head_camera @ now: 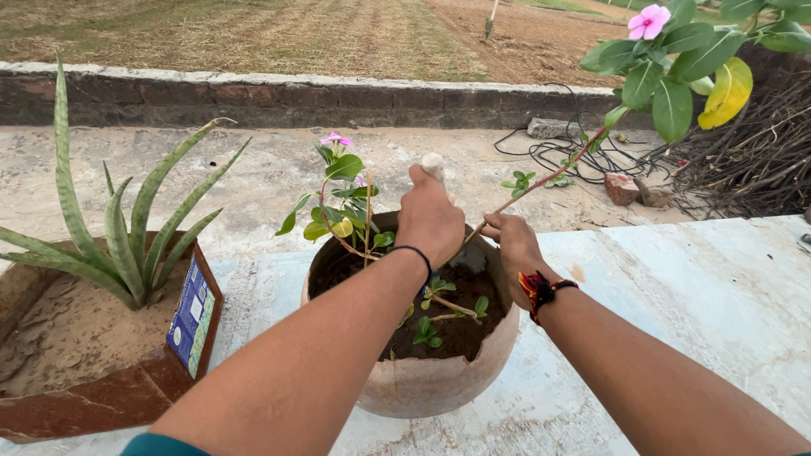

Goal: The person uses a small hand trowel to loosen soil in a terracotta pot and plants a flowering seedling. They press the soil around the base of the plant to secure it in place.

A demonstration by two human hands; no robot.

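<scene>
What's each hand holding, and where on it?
Left hand is fisted around a pale handle near its top end; the rest is hidden. Right hand pinches the long reddish stem at its lower part, above the clay pot.

Outdoor site, even daylight. Pale concrete slab [701,295] in the foreground. Beyond it, a sandy, worn floor [270,169] bounded by a low brick parapet [338,97]. Ploughed field [296,34] behind. Black cable [557,143], loose bricks [629,190] and dry twigs [752,160] at right
</scene>
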